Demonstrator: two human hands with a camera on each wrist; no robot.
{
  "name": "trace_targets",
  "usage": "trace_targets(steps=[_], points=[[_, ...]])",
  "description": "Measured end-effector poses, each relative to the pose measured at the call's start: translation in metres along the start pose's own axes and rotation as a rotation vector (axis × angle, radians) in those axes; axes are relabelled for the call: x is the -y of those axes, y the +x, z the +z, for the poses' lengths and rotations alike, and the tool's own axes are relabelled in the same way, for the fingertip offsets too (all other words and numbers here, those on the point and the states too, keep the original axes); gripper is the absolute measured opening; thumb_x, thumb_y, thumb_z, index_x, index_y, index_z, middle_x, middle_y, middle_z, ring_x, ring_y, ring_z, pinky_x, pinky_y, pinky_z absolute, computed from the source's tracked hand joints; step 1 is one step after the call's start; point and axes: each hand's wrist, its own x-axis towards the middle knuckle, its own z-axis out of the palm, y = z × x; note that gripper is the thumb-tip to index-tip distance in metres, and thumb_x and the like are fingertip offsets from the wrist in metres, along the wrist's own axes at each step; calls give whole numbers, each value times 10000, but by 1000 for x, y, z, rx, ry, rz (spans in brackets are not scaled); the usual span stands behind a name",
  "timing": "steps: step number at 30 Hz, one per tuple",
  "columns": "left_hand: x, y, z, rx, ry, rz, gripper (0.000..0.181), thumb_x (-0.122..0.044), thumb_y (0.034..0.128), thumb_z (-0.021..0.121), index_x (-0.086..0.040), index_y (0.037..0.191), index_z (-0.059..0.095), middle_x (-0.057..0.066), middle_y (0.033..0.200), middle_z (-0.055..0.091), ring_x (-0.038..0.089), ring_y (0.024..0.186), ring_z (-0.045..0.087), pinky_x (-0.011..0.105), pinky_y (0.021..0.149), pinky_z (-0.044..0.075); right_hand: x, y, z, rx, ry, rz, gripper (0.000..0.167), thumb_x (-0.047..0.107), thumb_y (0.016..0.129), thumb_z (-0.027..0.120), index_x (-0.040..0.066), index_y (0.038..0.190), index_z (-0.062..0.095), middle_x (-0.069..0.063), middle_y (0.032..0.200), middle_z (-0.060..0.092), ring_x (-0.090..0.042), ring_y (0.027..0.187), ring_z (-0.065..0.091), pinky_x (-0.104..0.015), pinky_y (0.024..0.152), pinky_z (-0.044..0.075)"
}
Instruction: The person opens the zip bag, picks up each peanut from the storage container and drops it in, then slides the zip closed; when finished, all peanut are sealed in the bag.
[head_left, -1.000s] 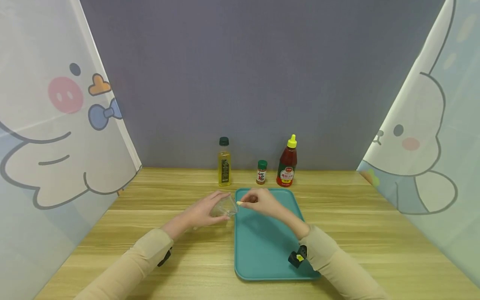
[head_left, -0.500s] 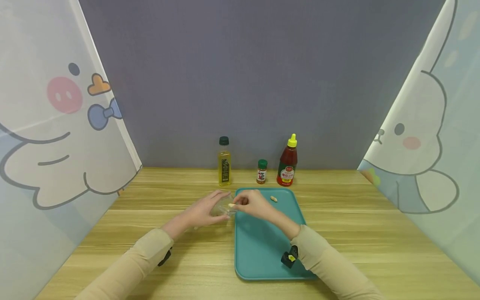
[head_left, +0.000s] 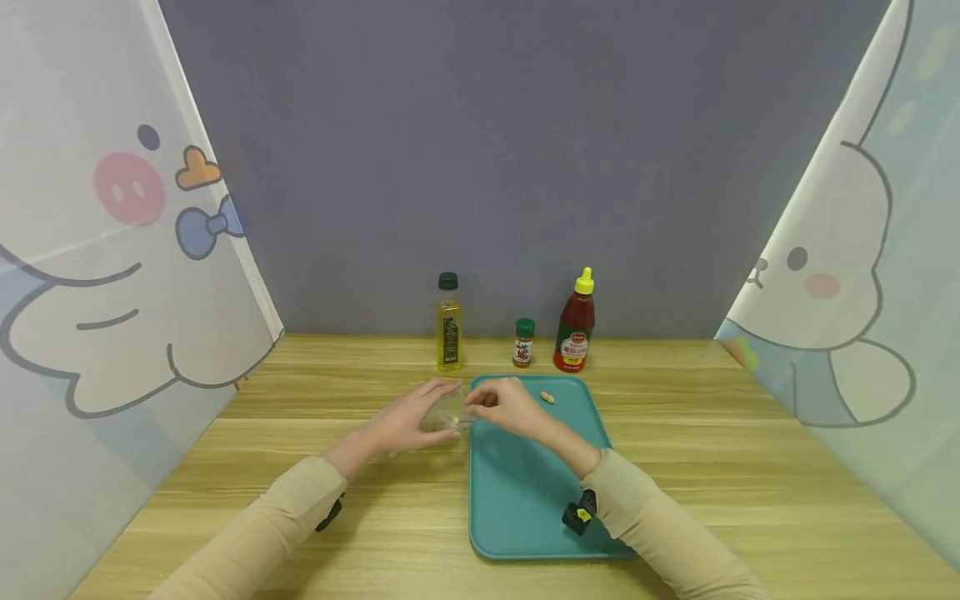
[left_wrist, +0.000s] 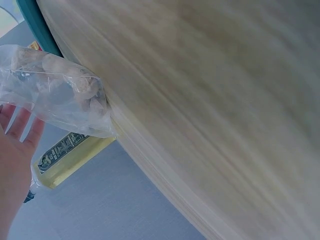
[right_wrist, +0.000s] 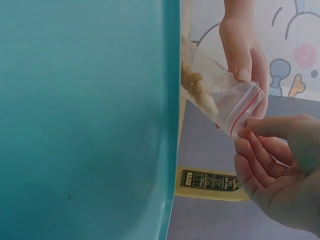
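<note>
My left hand (head_left: pixel 408 419) holds a clear zip bag (right_wrist: pixel 227 95) with a red seal line, its thumb on the near side and fingers behind. Unshelled peanuts (left_wrist: pixel 60 72) lie inside the bag, its mouth turned towards my right hand (head_left: pixel 504 406). In the right wrist view the right thumb and forefinger are at the edge of the bag's mouth, and no peanut shows between them. One peanut (head_left: pixel 547 398) lies near the far end of the teal tray (head_left: pixel 536 500), beyond the right hand.
Behind the tray stand a ketchup bottle (head_left: pixel 575 325) with a yellow nozzle and a small green-capped spice jar (head_left: pixel 523 343). An oil bottle (head_left: pixel 449 329) is further left. A grey panel (head_left: pixel 495 167) closes off the back of the wooden table (head_left: pixel 360 533).
My right hand moved left to the bag's mouth with a peanut, which has left its fingertips. The peanut on the tray came into view. My left hand stayed in place.
</note>
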Motion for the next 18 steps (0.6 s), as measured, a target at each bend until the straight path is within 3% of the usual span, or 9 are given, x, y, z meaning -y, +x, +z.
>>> trace_targets(steps=[11,18], points=[[0,0,1,-16,9,20,738,-500,863,611,-117,1441,359,21,1329,467,211,1140,540,386,884,516,-2,-4,-10,-33,19,36,155,145,876,659,65,999,710,-34,873,684,-103,733,602,-201,631,507],[0,1,1,-14,35,12,765,-523,854,607,-99,1440,359,28,1357,456,225,1202,511,411,976,475,-13,-4,-16,-41,23,57,173,164,874,665,59,1006,705,-22,912,696,-112,797,624,-228,708,526]])
